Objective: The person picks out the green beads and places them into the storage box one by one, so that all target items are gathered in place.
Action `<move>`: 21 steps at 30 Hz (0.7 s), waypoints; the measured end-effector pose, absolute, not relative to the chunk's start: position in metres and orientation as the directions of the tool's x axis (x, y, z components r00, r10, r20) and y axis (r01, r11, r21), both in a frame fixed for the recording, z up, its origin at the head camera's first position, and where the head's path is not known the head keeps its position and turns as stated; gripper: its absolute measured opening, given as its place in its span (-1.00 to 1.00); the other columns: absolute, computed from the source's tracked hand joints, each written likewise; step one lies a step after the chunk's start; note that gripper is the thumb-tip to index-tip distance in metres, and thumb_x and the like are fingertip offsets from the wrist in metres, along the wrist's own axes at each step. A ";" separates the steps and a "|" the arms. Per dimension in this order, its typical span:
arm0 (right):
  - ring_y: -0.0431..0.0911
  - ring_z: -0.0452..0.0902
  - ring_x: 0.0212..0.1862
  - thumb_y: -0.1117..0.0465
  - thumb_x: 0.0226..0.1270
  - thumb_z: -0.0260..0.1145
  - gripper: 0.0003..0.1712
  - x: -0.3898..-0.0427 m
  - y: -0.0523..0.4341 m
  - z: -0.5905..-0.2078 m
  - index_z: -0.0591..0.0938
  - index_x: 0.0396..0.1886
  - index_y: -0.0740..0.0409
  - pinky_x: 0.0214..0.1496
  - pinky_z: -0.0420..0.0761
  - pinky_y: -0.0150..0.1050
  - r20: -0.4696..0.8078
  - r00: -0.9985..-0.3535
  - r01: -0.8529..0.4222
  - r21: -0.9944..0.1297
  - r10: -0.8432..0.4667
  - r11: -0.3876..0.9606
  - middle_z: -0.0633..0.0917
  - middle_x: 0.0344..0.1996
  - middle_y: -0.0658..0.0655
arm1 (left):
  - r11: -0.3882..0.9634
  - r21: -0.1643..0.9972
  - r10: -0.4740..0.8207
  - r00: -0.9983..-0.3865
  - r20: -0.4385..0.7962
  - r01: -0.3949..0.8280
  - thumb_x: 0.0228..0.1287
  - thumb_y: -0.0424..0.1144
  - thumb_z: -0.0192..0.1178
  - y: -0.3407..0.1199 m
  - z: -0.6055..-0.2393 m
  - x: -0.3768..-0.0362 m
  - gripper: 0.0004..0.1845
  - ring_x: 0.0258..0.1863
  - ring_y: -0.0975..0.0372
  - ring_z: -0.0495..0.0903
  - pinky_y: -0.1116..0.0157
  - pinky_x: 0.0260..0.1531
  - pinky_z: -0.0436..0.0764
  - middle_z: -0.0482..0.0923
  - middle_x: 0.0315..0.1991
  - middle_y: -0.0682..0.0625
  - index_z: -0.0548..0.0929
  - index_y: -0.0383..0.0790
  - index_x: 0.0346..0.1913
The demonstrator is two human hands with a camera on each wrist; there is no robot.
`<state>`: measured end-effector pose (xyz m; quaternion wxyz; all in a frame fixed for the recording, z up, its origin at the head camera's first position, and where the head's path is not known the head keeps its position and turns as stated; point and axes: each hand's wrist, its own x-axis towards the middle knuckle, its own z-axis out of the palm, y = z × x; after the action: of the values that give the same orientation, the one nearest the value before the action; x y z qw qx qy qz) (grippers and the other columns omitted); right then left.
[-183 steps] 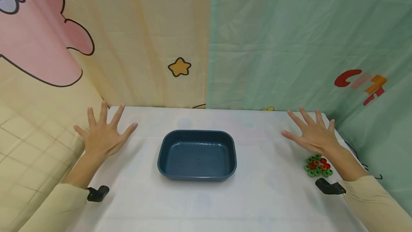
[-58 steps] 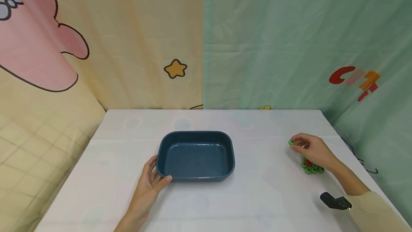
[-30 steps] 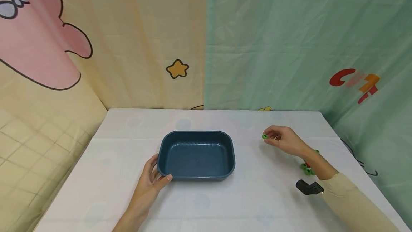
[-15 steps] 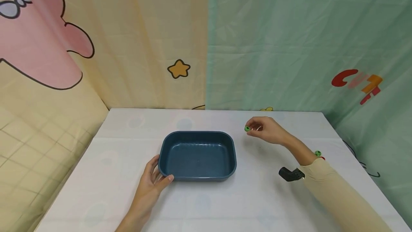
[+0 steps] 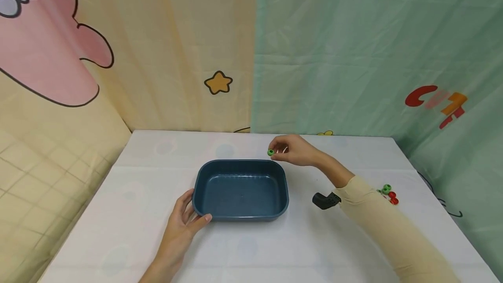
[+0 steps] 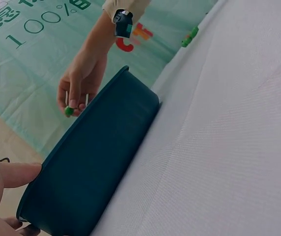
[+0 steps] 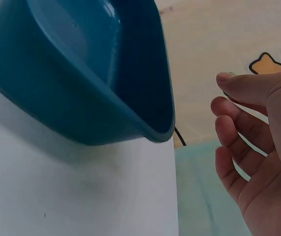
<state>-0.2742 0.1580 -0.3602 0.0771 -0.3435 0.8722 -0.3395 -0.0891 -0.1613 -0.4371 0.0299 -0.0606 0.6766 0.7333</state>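
Observation:
A dark blue rectangular tray (image 5: 204,206) stands in the middle of the white table (image 5: 298,248). My left hand (image 5: 184,219) holds its near left corner, thumb on the rim; the tray (image 6: 86,162) fills the left wrist view, and the thumb (image 6: 13,174) shows there. My right hand (image 5: 292,150) pinches a small green ring (image 5: 270,152) in the air just above the tray's far right corner. The ring (image 6: 69,111) shows below the fingertips in the left wrist view. In the right wrist view only the curled fingers (image 7: 243,137) and the tray (image 7: 57,103) show.
A small heap of green and red rings (image 5: 388,193) lies on the table to the right, partly hidden behind my right sleeve (image 5: 389,226). Printed curtains hang close behind and on both sides of the table.
My right hand has carried the green ring leftward from the heap to the tray's far right corner. The left hand has stayed on the tray's near left corner.

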 end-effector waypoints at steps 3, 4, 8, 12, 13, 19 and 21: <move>-0.20 0.52 -0.30 0.16 0.20 0.35 -0.85 -0.277 0.144 -0.358 0.62 -0.22 -0.03 -0.23 0.61 -0.32 0.104 -0.721 -0.578 -0.635 -0.685 0.512 0.62 -0.34 -0.11 | -0.085 0.989 -0.036 -0.992 -0.122 -0.119 0.01 -0.42 0.38 -0.161 -0.436 -0.088 -0.10 0.30 0.15 0.18 0.42 0.07 0.41 0.06 0.36 0.05 0.10 -0.02 0.37; -0.21 0.52 -0.30 0.15 0.20 0.35 -0.85 -0.277 0.140 -0.358 0.62 -0.22 -0.03 -0.23 0.61 -0.32 0.108 -0.709 -0.590 -0.631 -0.696 0.504 0.62 -0.34 -0.11 | -0.086 0.989 -0.036 -0.992 -0.123 -0.120 0.01 -0.42 0.38 -0.161 -0.436 -0.088 -0.10 0.29 0.15 0.19 0.42 0.07 0.41 0.07 0.36 0.05 0.10 -0.03 0.36; -0.23 0.52 -0.31 0.16 0.21 0.34 -0.86 -0.279 0.123 -0.356 0.62 -0.22 -0.01 -0.23 0.61 -0.32 0.131 -0.664 -0.634 -0.620 -0.736 0.462 0.61 -0.35 -0.12 | -0.082 0.990 -0.035 -0.992 -0.120 -0.116 -0.01 -0.42 0.39 -0.161 -0.435 -0.088 -0.10 0.28 0.15 0.21 0.43 0.07 0.40 0.09 0.35 0.04 0.11 -0.03 0.36; -0.26 0.52 -0.32 0.16 0.21 0.35 -0.86 -0.279 0.108 -0.358 0.63 -0.23 -0.02 -0.24 0.60 -0.34 0.143 -0.635 -0.659 -0.613 -0.759 0.436 0.60 -0.36 -0.14 | -0.077 0.990 -0.035 -0.992 -0.121 -0.118 -0.01 -0.42 0.40 -0.161 -0.434 -0.089 -0.09 0.28 0.15 0.20 0.44 0.07 0.41 0.08 0.35 0.04 0.11 -0.02 0.36; -0.27 0.52 -0.32 0.15 0.21 0.35 -0.87 -0.279 0.104 -0.359 0.63 -0.24 -0.03 -0.24 0.59 -0.36 0.144 -0.630 -0.664 -0.610 -0.763 0.433 0.60 -0.37 -0.15 | -0.078 0.990 -0.033 -0.992 -0.119 -0.116 -0.02 -0.42 0.39 -0.161 -0.434 -0.089 -0.09 0.28 0.15 0.20 0.44 0.07 0.41 0.07 0.36 0.04 0.11 -0.03 0.36; -0.32 0.52 -0.34 0.13 0.22 0.34 -0.85 -0.278 0.082 -0.363 0.63 -0.21 -0.05 -0.24 0.57 -0.41 0.156 -0.589 -0.695 -0.598 -0.793 0.399 0.60 -0.39 -0.17 | -0.083 0.989 -0.030 -0.992 -0.125 -0.122 -0.02 -0.40 0.41 -0.163 -0.436 -0.090 -0.07 0.28 0.13 0.21 0.41 0.06 0.43 0.04 0.37 0.05 0.09 -0.04 0.37; -0.32 0.52 -0.34 0.14 0.22 0.34 -0.85 -0.277 0.075 -0.363 0.63 -0.21 -0.04 -0.24 0.57 -0.42 0.162 -0.574 -0.705 -0.597 -0.803 0.383 0.61 -0.39 -0.17 | -0.078 0.989 -0.032 -0.991 -0.128 -0.125 -0.02 -0.39 0.41 -0.163 -0.436 -0.090 -0.07 0.28 0.14 0.21 0.41 0.05 0.44 0.04 0.36 0.06 0.08 -0.03 0.37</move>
<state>-0.2774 0.0750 -0.3635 0.0771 -0.4553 0.8281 -0.3179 -0.0902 -0.1628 -0.4363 0.0320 -0.0579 0.6782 0.7319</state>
